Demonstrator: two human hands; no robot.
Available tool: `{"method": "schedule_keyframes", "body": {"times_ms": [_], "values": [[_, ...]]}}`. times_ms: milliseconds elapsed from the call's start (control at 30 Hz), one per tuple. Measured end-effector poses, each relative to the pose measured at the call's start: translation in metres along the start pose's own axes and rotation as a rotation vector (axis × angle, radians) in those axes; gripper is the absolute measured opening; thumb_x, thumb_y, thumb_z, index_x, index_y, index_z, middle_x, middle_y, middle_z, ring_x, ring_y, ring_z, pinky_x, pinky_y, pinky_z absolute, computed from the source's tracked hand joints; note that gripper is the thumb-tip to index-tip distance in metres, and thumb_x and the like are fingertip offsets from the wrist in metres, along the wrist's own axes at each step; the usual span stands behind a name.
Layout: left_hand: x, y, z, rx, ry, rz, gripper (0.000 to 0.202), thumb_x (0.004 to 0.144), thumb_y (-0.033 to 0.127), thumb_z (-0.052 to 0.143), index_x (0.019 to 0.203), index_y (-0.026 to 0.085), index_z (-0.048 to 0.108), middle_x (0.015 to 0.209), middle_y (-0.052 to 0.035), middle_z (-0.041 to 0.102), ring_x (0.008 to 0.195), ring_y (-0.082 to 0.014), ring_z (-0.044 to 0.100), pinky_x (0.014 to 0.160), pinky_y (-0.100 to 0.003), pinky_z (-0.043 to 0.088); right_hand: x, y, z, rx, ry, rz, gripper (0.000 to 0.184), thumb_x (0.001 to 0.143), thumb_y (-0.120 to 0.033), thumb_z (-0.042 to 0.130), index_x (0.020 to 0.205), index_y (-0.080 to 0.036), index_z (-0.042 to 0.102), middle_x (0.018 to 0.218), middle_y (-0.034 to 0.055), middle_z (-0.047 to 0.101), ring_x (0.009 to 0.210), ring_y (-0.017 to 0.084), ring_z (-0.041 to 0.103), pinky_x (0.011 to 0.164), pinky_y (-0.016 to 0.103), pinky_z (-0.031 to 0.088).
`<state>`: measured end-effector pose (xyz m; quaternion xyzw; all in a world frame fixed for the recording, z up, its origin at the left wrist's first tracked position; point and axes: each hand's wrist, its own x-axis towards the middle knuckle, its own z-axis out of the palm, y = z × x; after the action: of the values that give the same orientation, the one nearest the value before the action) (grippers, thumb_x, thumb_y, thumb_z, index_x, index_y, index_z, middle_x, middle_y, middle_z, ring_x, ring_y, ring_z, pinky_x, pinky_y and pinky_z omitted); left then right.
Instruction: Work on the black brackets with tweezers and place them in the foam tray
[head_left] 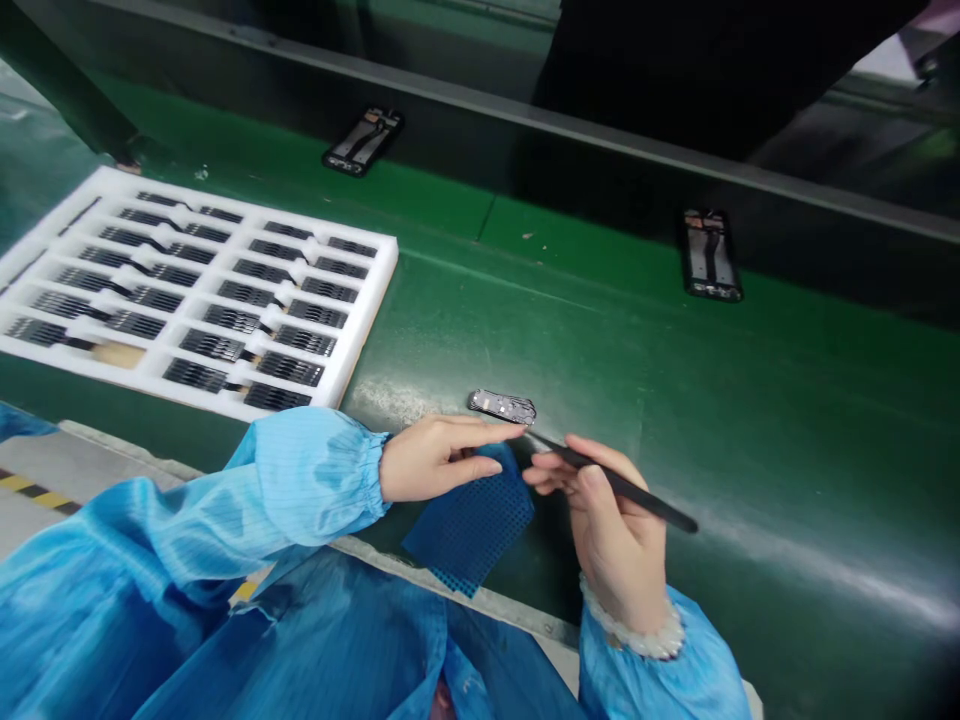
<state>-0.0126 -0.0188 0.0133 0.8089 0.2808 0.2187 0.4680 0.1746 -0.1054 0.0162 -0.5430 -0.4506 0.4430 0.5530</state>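
My right hand (619,525) is closed around black tweezers (630,490), gripping them like a pen. Their tip points left, right beside the fingertips of my left hand (439,455). That hand is stretched out flat over the table, with the thumb apart from the fingers; whether a fingertip touches the tweezers I cannot tell. Just beyond the fingertips lies a small dark part that looks like a circuit board (501,406), with light components on top. Under and below my left hand is a blue sheet dotted with small dark marks (476,525), close to the table's front edge.
At the left stands a white foam tray (367,300) whose slots hold several dark strip-like parts. Two opened phone frames, one upper middle (365,141) and one at the right (711,254), lie on a green strip before a grey rail (480,95). The tabletop (787,430) is green.
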Motion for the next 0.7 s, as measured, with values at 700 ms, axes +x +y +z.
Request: {"method": "schedule_keyframes", "body": {"times_ms": [700], "values": [[0.0020,0.0046,0.0000,-0.080,-0.004,-0.043,0.018,0.083,0.022,0.063,0.099,0.015,0.069,0.087,-0.0026,0.071,0.075,-0.0107,0.065,0.070,-0.017,0.049,-0.0047,0.0013,0.0051,-0.318,-0.220,-0.119,0.020,0.083,-0.013,0.061,0.097,-0.025,0.053,0.095,0.0002,0.066,0.093,0.013,0.064,0.081,0.023,0.051]]}}
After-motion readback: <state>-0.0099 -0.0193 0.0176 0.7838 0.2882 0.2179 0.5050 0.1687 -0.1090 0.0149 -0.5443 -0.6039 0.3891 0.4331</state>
